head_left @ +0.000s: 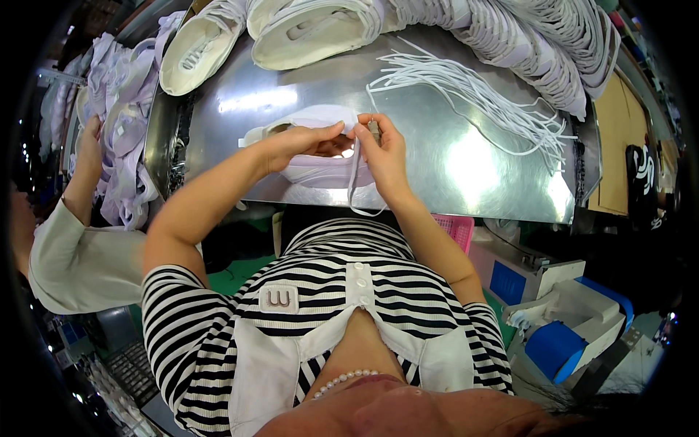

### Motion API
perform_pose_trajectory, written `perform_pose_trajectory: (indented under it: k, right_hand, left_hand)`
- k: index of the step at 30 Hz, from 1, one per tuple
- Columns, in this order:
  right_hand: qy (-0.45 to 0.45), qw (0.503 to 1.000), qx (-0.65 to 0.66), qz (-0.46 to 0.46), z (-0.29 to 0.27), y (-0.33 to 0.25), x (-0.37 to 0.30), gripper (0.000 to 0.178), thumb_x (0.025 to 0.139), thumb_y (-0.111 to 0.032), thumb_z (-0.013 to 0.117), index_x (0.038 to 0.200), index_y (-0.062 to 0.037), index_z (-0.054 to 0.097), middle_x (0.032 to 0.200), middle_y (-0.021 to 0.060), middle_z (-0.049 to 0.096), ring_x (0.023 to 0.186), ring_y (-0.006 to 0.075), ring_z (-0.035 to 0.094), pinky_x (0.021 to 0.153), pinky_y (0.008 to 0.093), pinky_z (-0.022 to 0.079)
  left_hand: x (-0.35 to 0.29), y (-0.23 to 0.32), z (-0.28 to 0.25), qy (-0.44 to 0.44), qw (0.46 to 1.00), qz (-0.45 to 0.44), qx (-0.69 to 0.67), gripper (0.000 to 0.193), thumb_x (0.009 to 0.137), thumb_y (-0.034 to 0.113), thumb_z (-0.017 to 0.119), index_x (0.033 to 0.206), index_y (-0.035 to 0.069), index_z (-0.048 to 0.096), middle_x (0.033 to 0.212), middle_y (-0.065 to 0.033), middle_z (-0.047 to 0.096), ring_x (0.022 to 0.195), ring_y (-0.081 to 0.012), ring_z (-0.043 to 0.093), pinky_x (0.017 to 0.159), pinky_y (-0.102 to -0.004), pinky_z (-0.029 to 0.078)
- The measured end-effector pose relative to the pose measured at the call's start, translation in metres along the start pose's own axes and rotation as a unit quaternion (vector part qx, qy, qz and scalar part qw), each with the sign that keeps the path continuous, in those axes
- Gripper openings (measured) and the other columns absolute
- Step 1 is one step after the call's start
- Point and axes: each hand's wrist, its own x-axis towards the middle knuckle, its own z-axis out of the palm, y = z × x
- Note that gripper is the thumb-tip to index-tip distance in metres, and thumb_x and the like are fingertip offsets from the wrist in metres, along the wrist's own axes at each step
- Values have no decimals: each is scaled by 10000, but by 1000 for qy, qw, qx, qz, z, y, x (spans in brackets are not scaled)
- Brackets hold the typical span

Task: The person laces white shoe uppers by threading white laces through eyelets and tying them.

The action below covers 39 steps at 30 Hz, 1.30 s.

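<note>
A pale lavender and white shoe upper [320, 172] lies on its side on the metal table in front of me. My left hand [306, 143] is closed on it, thumb along the top edge and fingers reaching into its opening. At the right end of the upper, my right hand [384, 159] pinches a white shoelace [352, 188] between thumb and fingers. One length of that lace hangs down past the table's near edge. The fingertips of both hands almost meet, and the exact spot where the lace enters the upper is too small to make out.
A bundle of white shoelaces [466, 91] lies beyond my right hand. Shoe uppers [317, 33] line the far edge, with nested stacks [502, 40] at far right. On the left, a co-worker's hand [91, 135] touches a lavender pile [127, 138]. A blue-and-white machine [557, 349] stands lower right.
</note>
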Motion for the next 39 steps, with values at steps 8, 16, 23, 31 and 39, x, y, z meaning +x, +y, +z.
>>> perform_pose_trajectory:
  k: [8,16,23,31,39]
  right_hand:
    - [60,985,-68,-145,-7,-28,-6,279,902,-39,663,1161,-29,560,866,24,677,753,72,608,688,204,466]
    - [1,996,-6,-85,-17,-24,-16,292,907,-5,655,1135,-37,476,864,61,692,812,107,658,713,208,476]
    - [-12,967,-242,-78,-12,-50,-24,290,891,-75,692,1087,-20,487,905,150,710,818,209,717,708,289,538]
    - [-33,959,-270,-87,-22,-59,-38,173,925,-95,656,1059,-16,579,856,137,699,801,259,720,698,319,539]
    - [-26,948,-307,-82,-26,-56,-31,191,923,-112,652,1077,-24,581,898,166,713,819,315,715,704,356,549]
  left_hand:
    - [13,-15,52,9,938,282,-202,445,1032,266,512,1364,-28,492,1349,-137,561,1243,-239,543,1122,-378,386]
    - [14,-27,60,101,933,298,-172,315,1006,257,574,1193,9,632,1126,-70,661,1069,-162,611,979,-296,468]
    - [-1,-27,72,189,922,314,-125,293,973,273,625,1120,27,684,1065,-39,689,990,-128,629,878,-273,497]
    - [2,-33,63,199,932,282,-109,280,951,252,660,1112,25,699,1051,-43,699,970,-129,636,865,-267,495]
    - [1,-33,68,238,916,313,-78,245,936,208,677,1097,23,689,1010,-42,702,927,-139,656,812,-279,524]
